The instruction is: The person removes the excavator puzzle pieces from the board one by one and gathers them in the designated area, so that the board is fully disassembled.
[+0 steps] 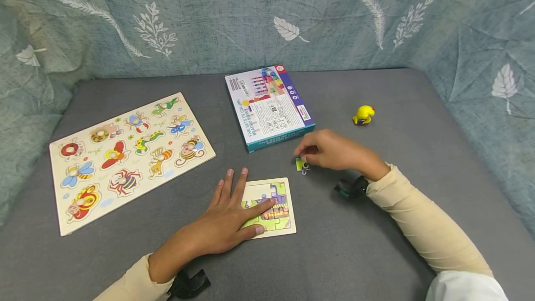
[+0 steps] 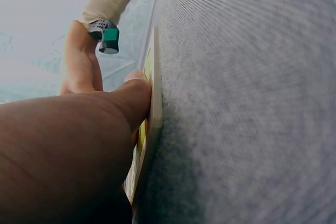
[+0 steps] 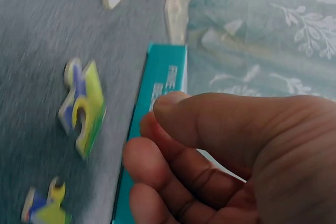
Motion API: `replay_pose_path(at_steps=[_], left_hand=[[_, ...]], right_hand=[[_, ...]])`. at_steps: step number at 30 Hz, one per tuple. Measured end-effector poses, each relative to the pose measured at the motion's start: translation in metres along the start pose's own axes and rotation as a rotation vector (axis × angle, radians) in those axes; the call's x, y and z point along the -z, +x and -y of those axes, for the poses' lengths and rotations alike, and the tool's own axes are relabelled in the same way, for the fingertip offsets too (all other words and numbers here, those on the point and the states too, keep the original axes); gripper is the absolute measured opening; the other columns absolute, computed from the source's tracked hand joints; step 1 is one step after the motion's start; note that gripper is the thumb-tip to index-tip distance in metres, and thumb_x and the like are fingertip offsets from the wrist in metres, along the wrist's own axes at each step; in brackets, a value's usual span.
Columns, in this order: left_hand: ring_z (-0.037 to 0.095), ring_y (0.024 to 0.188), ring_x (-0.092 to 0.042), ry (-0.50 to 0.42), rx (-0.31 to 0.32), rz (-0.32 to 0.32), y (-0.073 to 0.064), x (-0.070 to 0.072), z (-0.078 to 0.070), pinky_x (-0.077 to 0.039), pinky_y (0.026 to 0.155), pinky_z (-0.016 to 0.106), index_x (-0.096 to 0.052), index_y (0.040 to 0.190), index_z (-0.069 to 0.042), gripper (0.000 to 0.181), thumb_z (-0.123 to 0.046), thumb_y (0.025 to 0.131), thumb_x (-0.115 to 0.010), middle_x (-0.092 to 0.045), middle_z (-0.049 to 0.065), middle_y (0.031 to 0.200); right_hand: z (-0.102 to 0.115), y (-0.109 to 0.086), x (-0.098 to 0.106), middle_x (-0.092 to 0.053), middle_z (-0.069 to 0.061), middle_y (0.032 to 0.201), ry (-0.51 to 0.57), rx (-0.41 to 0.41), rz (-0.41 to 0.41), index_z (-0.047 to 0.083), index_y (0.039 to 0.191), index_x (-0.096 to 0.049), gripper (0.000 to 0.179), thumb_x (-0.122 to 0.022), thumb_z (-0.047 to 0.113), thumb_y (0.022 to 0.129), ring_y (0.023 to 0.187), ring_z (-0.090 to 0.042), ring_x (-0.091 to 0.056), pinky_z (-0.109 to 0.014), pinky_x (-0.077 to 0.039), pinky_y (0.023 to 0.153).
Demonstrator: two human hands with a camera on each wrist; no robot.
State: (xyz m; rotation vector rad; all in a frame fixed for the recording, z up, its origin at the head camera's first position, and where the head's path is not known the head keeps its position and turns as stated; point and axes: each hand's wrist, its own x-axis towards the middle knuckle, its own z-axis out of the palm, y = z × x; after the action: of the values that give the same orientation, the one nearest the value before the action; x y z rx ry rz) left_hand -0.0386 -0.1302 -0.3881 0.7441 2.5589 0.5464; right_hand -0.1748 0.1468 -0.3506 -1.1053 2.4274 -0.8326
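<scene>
My left hand [image 1: 219, 224] lies flat with spread fingers on a small wooden jigsaw board [image 1: 252, 192], thumb and index finger reaching over its fitted pieces. Part of the board is covered by that hand. To its right, my right hand [image 1: 334, 150] hovers just over loose jigsaw pieces [image 1: 299, 165] on the table. In the right wrist view two pieces show apart from the fingers: a green, yellow and purple piece [image 3: 86, 108] and another piece [image 3: 47, 209] below it. The right fingers are loosely bent, with the thumb near the index finger and nothing visible between them.
A large wooden insect puzzle board [image 1: 94, 154] lies at the left. Behind the hands is a flat teal and white box [image 1: 277, 106]. A yellow toy duck [image 1: 364, 114] stands at the back right. Leaf-patterned cloth [image 1: 217, 27] hangs behind the grey table [image 1: 330, 254].
</scene>
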Motion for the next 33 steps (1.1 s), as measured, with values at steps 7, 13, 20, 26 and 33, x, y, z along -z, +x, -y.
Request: replay_pose_path(at_steps=[7,13,20,26,33], left_hand=[[0.046,0.138,0.025,0.005,-0.009,-0.005,0.001,0.0,0.0,0.006,0.107,0.065,-0.037,0.149,-0.041,0.054,-0.051,0.098,-0.05,0.016,0.023,0.158],[0.047,0.138,0.024,0.017,-0.011,-0.006,0.001,-0.001,0.0,0.005,0.107,0.065,-0.037,0.149,-0.041,0.054,-0.051,0.098,-0.05,0.014,0.024,0.158],[0.047,0.139,0.023,0.039,-0.009,-0.012,0.0,-0.001,0.0,0.004,0.108,0.064,-0.036,0.149,-0.042,0.053,-0.05,0.099,-0.05,0.014,0.024,0.158],[0.047,0.139,0.022,0.064,-0.006,-0.009,0.0,-0.001,0.0,0.003,0.108,0.064,-0.035,0.15,-0.042,0.053,-0.05,0.099,-0.049,0.014,0.023,0.158],[0.047,0.139,0.022,0.069,-0.008,-0.005,0.0,-0.001,0.0,0.003,0.108,0.064,-0.035,0.15,-0.042,0.053,-0.052,0.099,-0.047,0.014,0.023,0.158]], right_hand=[[0.008,0.007,-0.01,-0.068,-0.003,0.09,0.056,0.073,0.091,-0.001,0.106,-0.072,0.022,-0.059,-0.006,0.089,0.079,-0.01,-0.057,-0.028,-0.049,0.07],[0.012,0.01,-0.018,-0.068,-0.003,0.092,0.087,0.1,0.141,-0.001,0.109,-0.071,0.028,-0.055,-0.01,0.088,0.083,-0.01,-0.06,-0.027,-0.05,0.075],[0.017,0.013,-0.023,-0.068,-0.002,0.093,0.113,0.117,0.185,-0.001,0.11,-0.071,0.03,-0.053,-0.011,0.088,0.083,-0.009,-0.06,-0.025,-0.051,0.075],[0.024,0.015,-0.028,-0.068,-0.002,0.093,0.159,0.143,0.213,-0.001,0.109,-0.072,0.031,-0.051,-0.009,0.089,0.082,-0.009,-0.061,-0.026,-0.051,0.074],[0.026,0.02,-0.034,-0.067,0.0,0.09,0.135,0.172,0.235,0.001,0.104,-0.074,0.03,-0.05,-0.008,0.087,0.079,-0.005,-0.058,-0.024,-0.049,0.07]])
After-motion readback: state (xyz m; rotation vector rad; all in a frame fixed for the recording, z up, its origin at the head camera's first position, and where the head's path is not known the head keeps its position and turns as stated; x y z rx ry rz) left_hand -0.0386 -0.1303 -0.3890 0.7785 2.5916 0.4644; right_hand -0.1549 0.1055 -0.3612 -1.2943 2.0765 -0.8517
